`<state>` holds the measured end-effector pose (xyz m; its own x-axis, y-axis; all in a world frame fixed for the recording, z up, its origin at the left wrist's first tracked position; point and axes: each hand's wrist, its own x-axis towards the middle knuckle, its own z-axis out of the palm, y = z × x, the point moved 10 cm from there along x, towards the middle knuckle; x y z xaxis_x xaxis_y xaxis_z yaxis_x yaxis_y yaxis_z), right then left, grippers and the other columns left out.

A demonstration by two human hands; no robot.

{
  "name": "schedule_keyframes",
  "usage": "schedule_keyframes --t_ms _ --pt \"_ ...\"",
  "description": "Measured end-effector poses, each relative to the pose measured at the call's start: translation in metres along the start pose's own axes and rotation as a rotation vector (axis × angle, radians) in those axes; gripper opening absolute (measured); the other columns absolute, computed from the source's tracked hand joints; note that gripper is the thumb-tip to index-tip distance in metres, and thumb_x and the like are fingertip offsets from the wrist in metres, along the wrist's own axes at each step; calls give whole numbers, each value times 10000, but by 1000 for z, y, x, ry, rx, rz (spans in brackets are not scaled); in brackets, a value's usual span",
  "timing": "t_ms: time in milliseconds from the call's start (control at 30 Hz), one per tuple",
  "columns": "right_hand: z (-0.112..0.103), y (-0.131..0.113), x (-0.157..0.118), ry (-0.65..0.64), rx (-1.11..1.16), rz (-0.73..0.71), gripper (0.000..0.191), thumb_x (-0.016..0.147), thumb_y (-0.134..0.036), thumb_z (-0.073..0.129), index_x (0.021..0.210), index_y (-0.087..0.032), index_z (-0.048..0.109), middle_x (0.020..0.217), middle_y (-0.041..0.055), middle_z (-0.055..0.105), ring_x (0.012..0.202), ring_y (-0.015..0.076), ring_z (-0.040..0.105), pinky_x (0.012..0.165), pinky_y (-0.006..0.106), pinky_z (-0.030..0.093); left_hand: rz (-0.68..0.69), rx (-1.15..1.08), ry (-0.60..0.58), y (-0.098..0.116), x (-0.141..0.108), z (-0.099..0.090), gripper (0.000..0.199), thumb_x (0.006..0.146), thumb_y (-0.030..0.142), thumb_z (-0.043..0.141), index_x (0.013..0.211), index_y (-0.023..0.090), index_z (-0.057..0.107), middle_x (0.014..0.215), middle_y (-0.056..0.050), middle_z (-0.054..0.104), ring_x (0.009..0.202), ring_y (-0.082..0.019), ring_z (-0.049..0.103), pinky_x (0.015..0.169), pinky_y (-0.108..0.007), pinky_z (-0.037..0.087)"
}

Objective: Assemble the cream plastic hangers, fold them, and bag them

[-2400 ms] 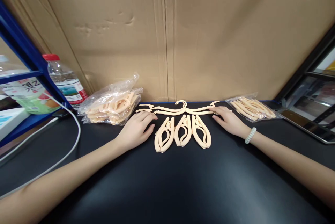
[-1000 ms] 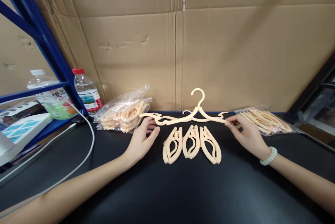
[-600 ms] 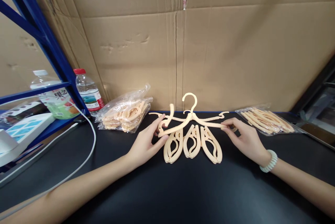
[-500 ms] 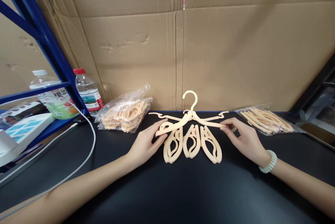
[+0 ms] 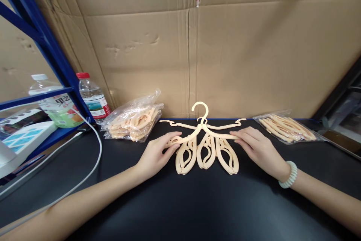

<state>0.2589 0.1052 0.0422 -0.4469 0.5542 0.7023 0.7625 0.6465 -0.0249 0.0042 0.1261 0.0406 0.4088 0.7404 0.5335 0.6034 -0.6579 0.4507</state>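
Note:
A cream folding clothes hanger (image 5: 194, 132) is spread open between my two hands, its hook pointing up and away from me. My left hand (image 5: 158, 154) pinches the end of its left arm. The tip of the right arm is pinched by my right hand (image 5: 255, 149), whose fingers partly cover it. Behind it lies another unfolded hanger (image 5: 225, 126) on the black table. Three folded hangers, a left one (image 5: 178, 169), a middle one (image 5: 205, 164) and a right one (image 5: 233, 167), lie fanned out just below the held one.
A clear bag of folded hangers (image 5: 135, 122) lies at back left, another bag (image 5: 287, 128) at back right. Bottles, one red-capped (image 5: 94, 100), stand by the blue shelf frame (image 5: 45, 38). A white cable (image 5: 97, 158) crosses the left side. Cardboard (image 5: 239, 53) walls the back.
The held hanger's hook has shifted left and slightly down, and its left arm has turned in my left hand. My right hand has moved a little to the left.

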Motion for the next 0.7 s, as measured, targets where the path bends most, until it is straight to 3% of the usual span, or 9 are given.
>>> schedule_keyframes --t_ms 133,333,500,700 --pt "-6 -10 3 9 -255 -76 216 954 -145 469 1069 -180 648 976 92 688 861 248 574 724 397 413 -3 -10 -7 -2 0 0 298 963 315 452 1217 195 551 1004 -38 712 826 -178 707 780 -292 558" --pt "-23 -26 5 92 -552 -148 307 865 34 478 1057 -108 671 1043 85 712 597 155 533 648 345 398 -10 -40 -9 0 1 -1 267 959 310 465 1174 194 570 890 -19 714 720 -156 700 703 -257 540" --pt "-30 -31 7 114 -623 -171 350 838 61 463 1037 -136 674 1191 131 665 679 178 608 754 387 444 -10 -57 -17 2 1 -1 247 952 314 480 1145 193 577 867 -10 712 663 -141 681 655 -239 521" --pt "-36 -33 9 144 -487 -190 380 823 89 431 1070 -117 634 1308 228 538 908 270 641 793 466 508 -13 -82 -22 5 2 -2 214 952 313 482 1099 187 574 845 -4 693 622 -127 654 614 -224 504"
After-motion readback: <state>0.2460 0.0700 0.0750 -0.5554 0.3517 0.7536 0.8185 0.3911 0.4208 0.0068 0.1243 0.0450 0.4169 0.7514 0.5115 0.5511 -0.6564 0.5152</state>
